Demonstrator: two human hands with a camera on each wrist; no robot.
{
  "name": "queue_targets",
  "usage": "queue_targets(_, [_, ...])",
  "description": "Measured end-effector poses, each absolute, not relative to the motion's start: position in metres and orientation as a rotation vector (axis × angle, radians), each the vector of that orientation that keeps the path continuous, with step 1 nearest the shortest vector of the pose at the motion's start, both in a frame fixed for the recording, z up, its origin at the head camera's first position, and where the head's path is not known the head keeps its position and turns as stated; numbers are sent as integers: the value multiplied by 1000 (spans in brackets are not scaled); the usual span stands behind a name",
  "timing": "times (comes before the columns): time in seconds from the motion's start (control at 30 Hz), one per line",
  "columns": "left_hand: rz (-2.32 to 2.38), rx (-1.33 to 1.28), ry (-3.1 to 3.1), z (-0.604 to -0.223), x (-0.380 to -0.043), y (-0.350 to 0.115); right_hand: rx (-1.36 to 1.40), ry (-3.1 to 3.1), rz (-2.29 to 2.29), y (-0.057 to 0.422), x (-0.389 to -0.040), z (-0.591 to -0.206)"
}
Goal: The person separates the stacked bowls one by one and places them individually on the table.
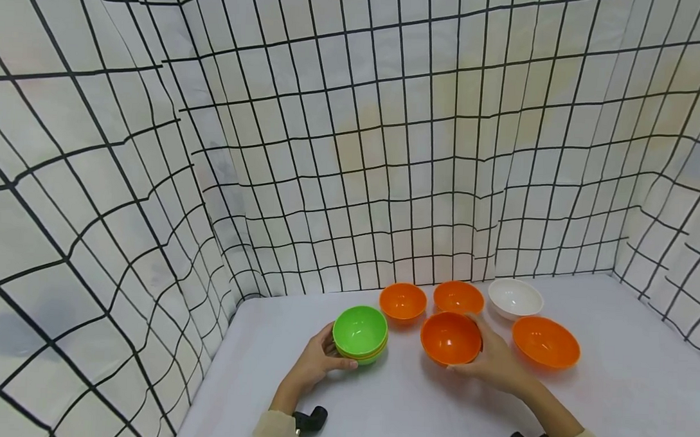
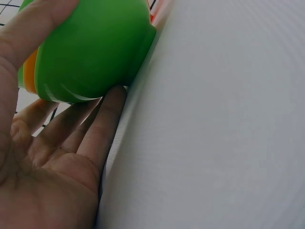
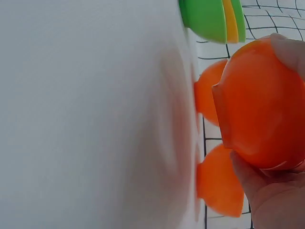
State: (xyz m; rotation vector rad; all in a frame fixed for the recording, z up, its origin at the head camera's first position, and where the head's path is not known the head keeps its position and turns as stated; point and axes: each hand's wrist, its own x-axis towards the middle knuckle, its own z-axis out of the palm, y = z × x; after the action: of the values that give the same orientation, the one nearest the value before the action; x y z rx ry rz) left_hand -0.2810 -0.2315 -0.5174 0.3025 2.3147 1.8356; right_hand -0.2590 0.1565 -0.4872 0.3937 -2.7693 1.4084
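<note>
My left hand (image 1: 315, 360) holds a stack of bowls (image 1: 360, 331) by its left side, thumb in front and fingers behind. The stack has a green bowl on top, an orange-yellow one between, and a green one (image 2: 95, 47) at the bottom, which stands on the table. My right hand (image 1: 498, 360) grips an orange bowl (image 1: 450, 338) by its right side. In the right wrist view this orange bowl (image 3: 264, 102) is held off the table, its foot ring towards the cloth. Its inside faces up in the head view.
Two orange bowls (image 1: 403, 302) (image 1: 458, 297) stand behind, near the back of the white-covered table (image 1: 412, 420). A white bowl (image 1: 515, 298) is at the back right, with a wider orange bowl (image 1: 546, 342) in front of it. White walls with a black grid (image 1: 352, 148) surround the table.
</note>
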Motion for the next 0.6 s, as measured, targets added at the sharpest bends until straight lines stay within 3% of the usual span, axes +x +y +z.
queue_targets(0.6, [1852,311,2305,-518,-280,-232,186,-2916,1414,186,-252,-497])
